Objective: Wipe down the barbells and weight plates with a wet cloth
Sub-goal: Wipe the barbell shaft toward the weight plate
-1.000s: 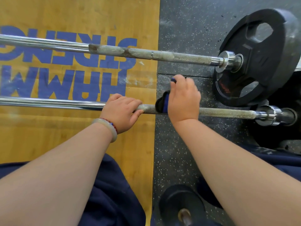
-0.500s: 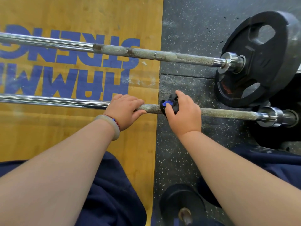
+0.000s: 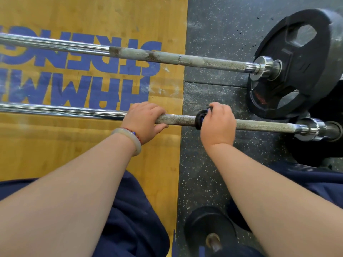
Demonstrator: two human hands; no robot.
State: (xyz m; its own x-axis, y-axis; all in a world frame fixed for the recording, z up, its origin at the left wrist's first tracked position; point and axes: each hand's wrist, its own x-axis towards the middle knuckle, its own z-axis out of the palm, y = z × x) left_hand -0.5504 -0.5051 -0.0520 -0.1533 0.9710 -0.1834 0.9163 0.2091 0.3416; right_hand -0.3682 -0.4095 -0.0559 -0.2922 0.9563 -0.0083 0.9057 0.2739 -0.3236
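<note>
The near barbell [image 3: 178, 121] lies left to right across the floor close in front of the person, its knurled stretch spanning the seam between the wooden platform [image 3: 89, 13] and the speckled rubber floor [image 3: 213, 34]. A dark cloth [image 3: 200, 118] with a blue edge is bunched around that knurling, and the right hand [image 3: 218, 125] is curled over bar and cloth together, gripping so that the fabric wraps the shaft rather than touching one side only. Just to the left, the left hand [image 3: 143, 119] is curled round the bare bar, thumb underneath, probably to stop it rolling or sliding under the rubbing. The knurling to the right of the cloth, up to the chrome collar, looks dull and probably awaits wiping. The far barbell [image 3: 204, 61] lies parallel, well apart, with pale chalky patches on its grip; it carries a black weight plate [image 3: 315, 71] at its right end. A smaller plate [image 3: 206, 223] sits on the rubber floor near the person's legs, between the forearms. A pale bracelet [image 3: 130, 140] circles the left wrist.
</note>
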